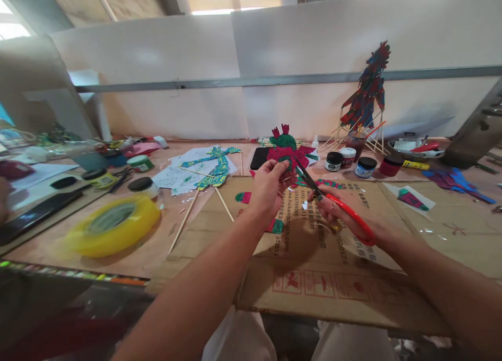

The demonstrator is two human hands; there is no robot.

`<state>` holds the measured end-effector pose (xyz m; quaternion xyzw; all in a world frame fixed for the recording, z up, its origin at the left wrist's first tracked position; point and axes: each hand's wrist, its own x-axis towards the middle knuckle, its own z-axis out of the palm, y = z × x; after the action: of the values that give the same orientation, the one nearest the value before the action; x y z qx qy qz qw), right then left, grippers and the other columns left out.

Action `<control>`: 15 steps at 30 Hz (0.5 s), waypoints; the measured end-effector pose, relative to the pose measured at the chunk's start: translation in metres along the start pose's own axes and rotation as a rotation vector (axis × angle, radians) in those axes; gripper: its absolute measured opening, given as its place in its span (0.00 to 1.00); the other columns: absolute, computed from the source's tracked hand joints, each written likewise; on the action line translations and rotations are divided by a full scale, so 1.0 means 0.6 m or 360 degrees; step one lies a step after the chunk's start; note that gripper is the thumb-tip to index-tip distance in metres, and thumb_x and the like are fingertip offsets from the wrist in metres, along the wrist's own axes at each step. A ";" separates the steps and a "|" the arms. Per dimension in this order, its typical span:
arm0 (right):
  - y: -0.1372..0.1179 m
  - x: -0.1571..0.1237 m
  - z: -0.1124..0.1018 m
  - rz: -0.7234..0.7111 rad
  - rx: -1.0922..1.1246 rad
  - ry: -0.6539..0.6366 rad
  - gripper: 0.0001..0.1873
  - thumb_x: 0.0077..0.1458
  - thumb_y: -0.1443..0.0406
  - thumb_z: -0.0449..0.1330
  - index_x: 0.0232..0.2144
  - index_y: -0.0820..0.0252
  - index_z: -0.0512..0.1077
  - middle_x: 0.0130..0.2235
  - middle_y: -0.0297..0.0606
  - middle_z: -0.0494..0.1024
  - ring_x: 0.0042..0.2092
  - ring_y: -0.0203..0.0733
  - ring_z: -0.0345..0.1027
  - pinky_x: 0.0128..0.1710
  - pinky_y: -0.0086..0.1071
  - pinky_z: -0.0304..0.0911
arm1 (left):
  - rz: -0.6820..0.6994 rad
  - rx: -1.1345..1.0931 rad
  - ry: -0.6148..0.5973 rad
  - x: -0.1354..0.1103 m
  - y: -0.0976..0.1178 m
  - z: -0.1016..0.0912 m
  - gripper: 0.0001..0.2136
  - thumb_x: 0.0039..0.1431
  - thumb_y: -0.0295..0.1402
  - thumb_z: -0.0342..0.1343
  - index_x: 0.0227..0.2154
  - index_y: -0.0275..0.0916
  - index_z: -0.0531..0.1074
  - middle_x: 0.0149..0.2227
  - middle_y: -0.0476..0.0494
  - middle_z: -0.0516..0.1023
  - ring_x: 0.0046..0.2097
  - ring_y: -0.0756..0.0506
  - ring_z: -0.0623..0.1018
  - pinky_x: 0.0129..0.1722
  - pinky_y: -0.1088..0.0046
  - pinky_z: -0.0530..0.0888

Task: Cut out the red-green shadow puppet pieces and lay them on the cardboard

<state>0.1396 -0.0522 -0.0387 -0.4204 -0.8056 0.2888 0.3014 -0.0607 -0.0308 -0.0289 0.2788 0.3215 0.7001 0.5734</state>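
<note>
Left hand (269, 185): fingers closed, pinching red-green cutout (288, 150) at lower edge, lifted above cardboard (314, 277). Right hand (331, 206): fingers gripping scissors (347, 214), blades at cutout's right edge. Bare cardboard under fingers; paint jars (333, 161) beyond fingertips, well apart.

Table (157, 248): brown top, cluttered. Cardboard (314, 282) flat at the near edge. Left: yellow tape roll (143, 220), two sticks (183, 227), papers (174, 178). Far side: paint jars (333, 161) in a row, near a red pot (390, 166). Right: blue scraps (458, 180).
</note>
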 end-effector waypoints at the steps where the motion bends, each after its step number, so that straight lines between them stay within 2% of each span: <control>1: -0.002 -0.001 0.000 0.0030 0.0025 -0.0014 0.22 0.70 0.46 0.57 0.47 0.52 0.81 0.36 0.42 0.82 0.40 0.50 0.79 0.40 0.39 0.74 | 0.0000 -0.0001 -0.0001 -0.001 0.000 0.001 0.21 0.46 0.28 0.75 0.28 0.41 0.64 0.29 0.55 0.78 0.29 0.51 0.79 0.34 0.73 0.77; 8: -0.011 -0.003 0.001 0.0096 0.0114 0.0007 0.20 0.68 0.46 0.59 0.45 0.53 0.80 0.38 0.43 0.82 0.41 0.49 0.78 0.40 0.39 0.74 | -0.0013 -0.0016 0.0006 -0.003 -0.002 0.002 0.22 0.44 0.30 0.77 0.28 0.41 0.65 0.30 0.55 0.77 0.29 0.51 0.79 0.36 0.72 0.76; 15: -0.001 -0.006 0.004 0.0071 0.0139 0.0115 0.23 0.67 0.41 0.58 0.41 0.50 0.80 0.32 0.42 0.80 0.35 0.52 0.77 0.32 0.40 0.72 | -0.0020 -0.0023 0.0002 -0.002 -0.002 0.002 0.20 0.46 0.29 0.76 0.26 0.41 0.65 0.28 0.54 0.77 0.29 0.51 0.78 0.36 0.73 0.76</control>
<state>0.1393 -0.0559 -0.0408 -0.4348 -0.7712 0.3150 0.3419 -0.0589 -0.0319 -0.0294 0.2723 0.3186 0.6990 0.5795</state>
